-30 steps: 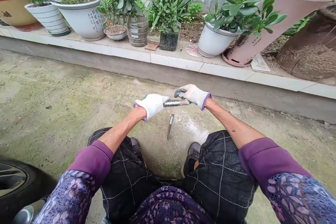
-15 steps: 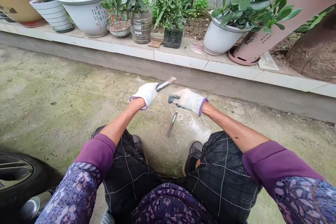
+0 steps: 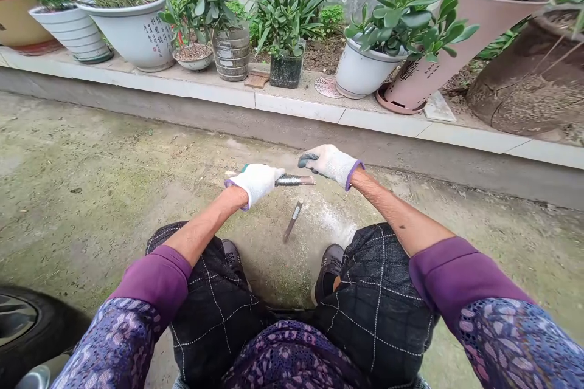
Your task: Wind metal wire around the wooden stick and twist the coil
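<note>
My left hand (image 3: 255,183), in a white knit glove with a purple cuff, grips a slim hand tool with a ribbed steel shaft (image 3: 294,180), held level. My right hand (image 3: 331,165), gloved the same with dark rubber-coated fingertips, holds nothing and hovers just above the tool's far end. I cannot tell whether they touch. Below the tool, a narrow metal blade (image 3: 292,222) rests tilted on the concrete between my feet. Its lower end is thin and dark.
Concrete ground (image 3: 114,152) with a pale dusty patch (image 3: 331,219) lies in front of my dark checked trousers (image 3: 214,298). Ahead runs a white-edged kerb (image 3: 296,108) bearing potted succulents, including a white pot (image 3: 365,73). A car tyre (image 3: 27,331) is at lower left.
The tool has swung down from tilting up and right to lying level. My right hand has moved up toward its far end. The blade on the ground has not moved.
</note>
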`<state>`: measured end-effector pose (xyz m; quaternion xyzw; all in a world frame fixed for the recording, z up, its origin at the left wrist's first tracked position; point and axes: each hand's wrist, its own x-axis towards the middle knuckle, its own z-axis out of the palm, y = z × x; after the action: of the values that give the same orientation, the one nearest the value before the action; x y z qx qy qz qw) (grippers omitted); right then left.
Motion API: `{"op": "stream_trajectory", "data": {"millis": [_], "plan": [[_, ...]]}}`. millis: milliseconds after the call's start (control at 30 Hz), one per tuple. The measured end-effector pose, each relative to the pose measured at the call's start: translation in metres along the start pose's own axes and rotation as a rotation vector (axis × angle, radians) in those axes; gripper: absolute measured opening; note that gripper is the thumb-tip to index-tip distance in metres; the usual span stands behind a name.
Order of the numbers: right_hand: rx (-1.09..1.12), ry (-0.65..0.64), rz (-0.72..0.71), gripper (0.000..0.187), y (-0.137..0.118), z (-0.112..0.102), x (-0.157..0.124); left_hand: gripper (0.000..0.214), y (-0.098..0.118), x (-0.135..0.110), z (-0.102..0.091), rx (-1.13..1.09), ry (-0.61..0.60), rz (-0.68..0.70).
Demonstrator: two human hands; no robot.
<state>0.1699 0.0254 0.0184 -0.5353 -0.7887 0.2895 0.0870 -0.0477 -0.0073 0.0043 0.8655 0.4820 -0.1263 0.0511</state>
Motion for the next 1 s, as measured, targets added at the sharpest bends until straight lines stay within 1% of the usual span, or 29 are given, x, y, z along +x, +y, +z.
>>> {"op": "stream_trajectory", "data": {"millis": [100, 200, 233, 300, 433, 500, 567, 667, 733, 767, 867, 933, 1000], "plan": [[0.182, -0.063, 0.064, 0.025, -0.003, 0.008, 0.003, 0.033, -0.005, -0.008, -0.014, -0.134, 0.060, -0.040], [0.263, -0.087, 0.105, 0.024, -0.015, 0.023, 0.008, 0.032, -0.018, -0.011, -0.018, -0.223, 0.106, -0.082], [0.262, -0.097, 0.109, 0.025, -0.021, 0.029, 0.010, 0.032, -0.024, -0.011, -0.017, -0.245, 0.120, -0.102], [0.217, -0.124, 0.073, 0.025, -0.033, 0.038, 0.013, 0.032, -0.037, -0.009, -0.013, -0.276, 0.140, -0.153], [0.017, -0.096, -0.075, 0.024, -0.050, 0.051, 0.021, 0.030, -0.060, -0.005, -0.004, -0.321, 0.144, -0.246], [-0.038, -0.077, -0.112, 0.022, -0.053, 0.056, 0.024, 0.030, -0.065, -0.004, -0.002, -0.359, 0.142, -0.284], [-0.003, -0.078, -0.108, 0.020, -0.054, 0.059, 0.025, 0.028, -0.066, -0.005, -0.001, -0.426, 0.154, -0.304], [0.205, -0.100, 0.012, 0.025, -0.056, 0.058, 0.022, 0.027, -0.063, -0.010, -0.002, -0.632, 0.214, -0.285], [0.417, -0.122, 0.083, 0.031, -0.056, 0.053, 0.018, 0.027, -0.060, -0.016, -0.004, -0.828, 0.256, -0.277], [0.525, -0.128, 0.094, 0.034, -0.055, 0.050, 0.016, 0.029, -0.059, -0.019, -0.006, -0.934, 0.269, -0.271], [0.759, -0.085, 0.050, 0.040, -0.049, 0.037, 0.010, 0.036, -0.056, -0.029, -0.012, -1.210, 0.289, -0.246], [0.816, -0.018, 0.018, 0.039, -0.045, 0.029, 0.007, 0.035, -0.055, -0.033, -0.017, -1.311, 0.325, -0.257], [0.826, 0.027, 0.003, 0.034, -0.043, 0.021, 0.003, 0.034, -0.054, -0.034, -0.022, -1.372, 0.339, -0.263]]}}
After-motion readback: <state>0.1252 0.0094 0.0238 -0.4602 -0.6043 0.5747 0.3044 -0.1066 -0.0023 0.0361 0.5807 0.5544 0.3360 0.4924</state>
